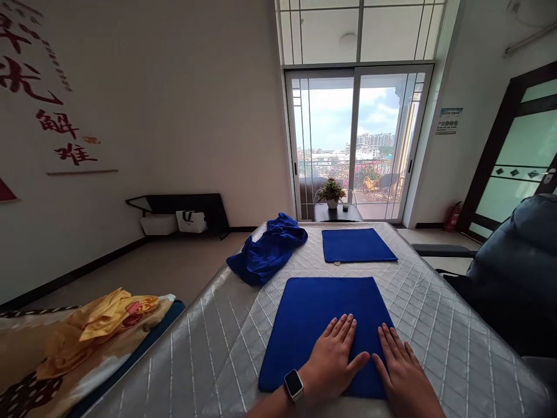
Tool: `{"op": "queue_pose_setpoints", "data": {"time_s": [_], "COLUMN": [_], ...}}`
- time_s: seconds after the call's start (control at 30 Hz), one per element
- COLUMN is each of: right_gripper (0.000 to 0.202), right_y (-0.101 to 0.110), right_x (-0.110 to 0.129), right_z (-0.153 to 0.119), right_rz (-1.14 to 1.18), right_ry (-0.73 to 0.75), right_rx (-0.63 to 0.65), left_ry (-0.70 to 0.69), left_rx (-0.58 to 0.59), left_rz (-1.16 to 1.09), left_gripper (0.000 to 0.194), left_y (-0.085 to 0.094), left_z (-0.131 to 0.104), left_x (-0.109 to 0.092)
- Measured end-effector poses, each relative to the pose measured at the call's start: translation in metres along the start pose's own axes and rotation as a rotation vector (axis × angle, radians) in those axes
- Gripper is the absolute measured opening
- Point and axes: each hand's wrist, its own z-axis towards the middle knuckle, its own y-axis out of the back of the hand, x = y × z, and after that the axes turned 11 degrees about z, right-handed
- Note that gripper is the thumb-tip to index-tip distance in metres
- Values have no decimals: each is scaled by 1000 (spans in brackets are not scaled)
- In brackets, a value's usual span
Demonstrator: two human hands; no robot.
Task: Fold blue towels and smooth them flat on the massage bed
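Note:
A flat blue cloth piece (322,307) lies on the silver quilted table cover (209,348) in front of me. My left hand (333,360), with a watch at the wrist, rests palm down on it with the fingers stretched out. At the cloth's right edge lies my right hand (400,366), flat and partly over the cover, its fingers extended. Neither hand grips anything. Farther back is a second flat blue piece (359,245) with a small tag at its near edge. A crumpled blue cloth (270,249) sits to its left, at the cover's left edge.
Yellow and patterned fabric (108,325) lies on a lower surface at the left. A dark padded chair (517,267) stands at the right. Beyond the far end are a small table (337,215) with a potted plant (332,193) and sliding glass doors. A black rack (187,212) is by the wall.

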Motion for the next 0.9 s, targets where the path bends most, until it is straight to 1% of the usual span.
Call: {"op": "queue_pose_setpoints", "data": {"time_s": [0.13, 0.23, 0.33, 0.4, 0.5, 0.6, 0.67, 0.73, 0.83, 0.9], "right_gripper": [69, 69, 69, 69, 68, 65, 63, 63, 64, 63], "right_y": [0, -6, -15, -21, -27, -25, -18, -5, 15, 23], "right_x": [-1, -6, -12, -16, -22, -29, -29, -25, -11, -2], "right_z": [-1, -1, 0, 1, 1, 2, 8, 22, 53, 74], "right_rz": [-36, -47, -39, -32, -34, -52, -72, -101, -142, -161], "right_ry": [-4, 4, 35, 51, 58, 117, 145, 117, 75, 74], "right_rx": [25, 16, -33, -63, -79, -25, 10, 3, -38, -40], "left_ry": [141, 246, 244, 228, 246, 264, 269, 276, 280, 270], "left_rx": [50, 93, 91, 88, 105, 115, 110, 119, 130, 111], "left_rz": [75, 105, 107, 101, 90, 67, 49, 35, 35, 48], "left_gripper": [66, 68, 69, 70, 72, 74, 74, 74, 74, 74], "left_y": [10, 14, 16, 17, 18, 19, 19, 19, 18, 14], "left_z": [-41, -74, -98, -106, -107, -105, -105, -105, -106, -107], "left_x": [43, 71, 88, 92, 92, 89, 88, 88, 89, 91]}}
